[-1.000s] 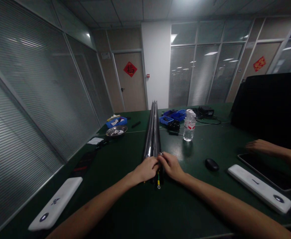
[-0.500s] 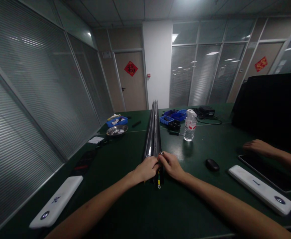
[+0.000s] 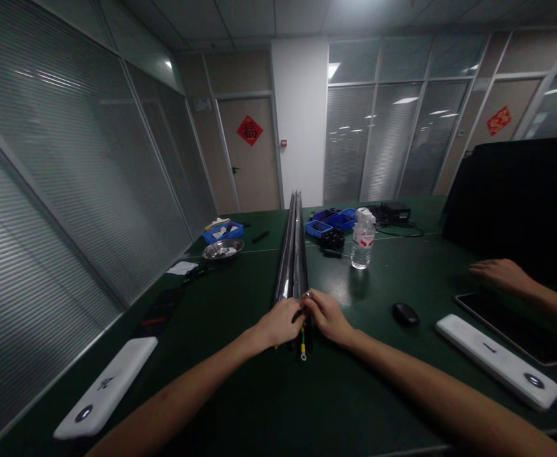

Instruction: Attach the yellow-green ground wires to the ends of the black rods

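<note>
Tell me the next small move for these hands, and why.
Perhaps brace the near end of the dark bars with the left hand while the right hand adjusts the small shiny part there, since both hands sit close together at that end.

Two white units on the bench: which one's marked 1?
The right-hand white unit, closest to the black mouse. The left-hand white unit carries a different, wider marking and lies across the bench from the mouse.
</note>
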{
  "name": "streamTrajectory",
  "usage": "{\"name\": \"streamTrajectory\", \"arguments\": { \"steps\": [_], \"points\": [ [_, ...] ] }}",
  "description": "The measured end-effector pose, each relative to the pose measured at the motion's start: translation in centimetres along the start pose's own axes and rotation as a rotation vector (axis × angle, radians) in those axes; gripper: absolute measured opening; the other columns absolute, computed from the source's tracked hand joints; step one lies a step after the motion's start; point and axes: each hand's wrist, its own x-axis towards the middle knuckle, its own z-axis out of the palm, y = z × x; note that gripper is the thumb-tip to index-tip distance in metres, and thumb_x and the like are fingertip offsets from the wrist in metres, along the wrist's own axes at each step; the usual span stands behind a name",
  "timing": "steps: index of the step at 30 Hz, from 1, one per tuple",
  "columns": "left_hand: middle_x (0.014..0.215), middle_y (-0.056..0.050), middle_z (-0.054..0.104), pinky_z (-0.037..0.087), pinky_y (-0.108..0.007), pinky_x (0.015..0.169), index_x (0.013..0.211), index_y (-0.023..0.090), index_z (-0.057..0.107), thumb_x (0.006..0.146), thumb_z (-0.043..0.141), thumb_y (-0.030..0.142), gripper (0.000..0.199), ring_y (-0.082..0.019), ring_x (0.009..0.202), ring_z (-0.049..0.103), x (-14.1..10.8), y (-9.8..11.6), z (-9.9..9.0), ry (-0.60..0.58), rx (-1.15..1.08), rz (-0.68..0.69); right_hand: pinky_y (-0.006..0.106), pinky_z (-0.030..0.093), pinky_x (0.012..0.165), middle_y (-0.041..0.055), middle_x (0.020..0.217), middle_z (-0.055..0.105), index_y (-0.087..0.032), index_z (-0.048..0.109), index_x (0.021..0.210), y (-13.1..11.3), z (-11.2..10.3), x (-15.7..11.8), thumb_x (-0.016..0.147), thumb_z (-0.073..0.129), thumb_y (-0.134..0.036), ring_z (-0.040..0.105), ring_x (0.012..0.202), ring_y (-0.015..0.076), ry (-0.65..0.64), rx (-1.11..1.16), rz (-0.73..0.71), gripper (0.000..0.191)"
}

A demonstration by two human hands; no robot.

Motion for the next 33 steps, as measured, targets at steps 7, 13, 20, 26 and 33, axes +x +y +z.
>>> {"name": "streamTrajectory", "arguments": {
  "steps": [7,13,20,26,33],
  "points": [
    [0.108,-0.009,0.067,0.047,-0.033,0.095,0.099,0.015,0.065,0.095,0.049,0.023,0.019,-0.022,0.1,0.063,0.2,-0.3,0.1,-0.021,-0.008,-0.023,0.026,0.041,0.065,0.0009,0.075,0.056,-0.019,0.052,0.081,-0.3,-0.1,0.2,0.103,0.042,-0.033,0.053,0.067,0.0146,0.009,0.027,0.032,0.028],
    [0.11,-0.009,0.067,0.047,-0.032,0.095,0.105,0.015,0.066,0.094,0.048,0.018,0.022,-0.021,0.1,0.063,0.3,0.2,-0.4,-0.058,-0.067,-0.033,0.027,0.038,0.061,0.0012,0.073,0.056,-0.02,0.053,0.079,-0.4,0.2,-0.1,0.101,0.045,-0.03,0.051,0.064,0.0142,0.038,-0.051,0.01,0.026],
    [0.108,-0.01,0.067,0.049,-0.032,0.092,0.103,0.015,0.066,0.093,0.049,0.021,0.02,-0.022,0.098,0.063,0.0,0.6,-0.7,-0.047,-0.054,-0.052,0.027,0.04,0.063,0.002,0.074,0.057,-0.02,0.053,0.08,-0.4,0.0,-0.1,0.103,0.042,-0.033,0.052,0.066,0.0152,0.023,-0.045,0.024,0.028],
    [0.103,-0.009,0.068,0.049,-0.031,0.088,0.094,0.015,0.066,0.094,0.05,0.025,0.019,-0.021,0.094,0.063,0.1,0.4,-0.4,-0.007,-0.015,-0.039,0.026,0.043,0.066,0.0014,0.077,0.057,-0.019,0.055,0.084,-0.1,-0.3,0.3,0.104,0.039,-0.037,0.054,0.068,0.0145,-0.008,0.093,0.048,0.031],
    [0.104,-0.009,0.068,0.047,-0.032,0.093,0.096,0.016,0.066,0.093,0.05,0.022,0.017,-0.022,0.098,0.063,0.4,-0.1,0.0,-0.016,-0.013,-0.044,0.026,0.042,0.065,0.0011,0.075,0.058,-0.019,0.055,0.081,-0.4,-0.2,0.4,0.104,0.041,-0.037,0.055,0.068,0.0147,0.007,0.054,0.049,0.032]
  ]
}}
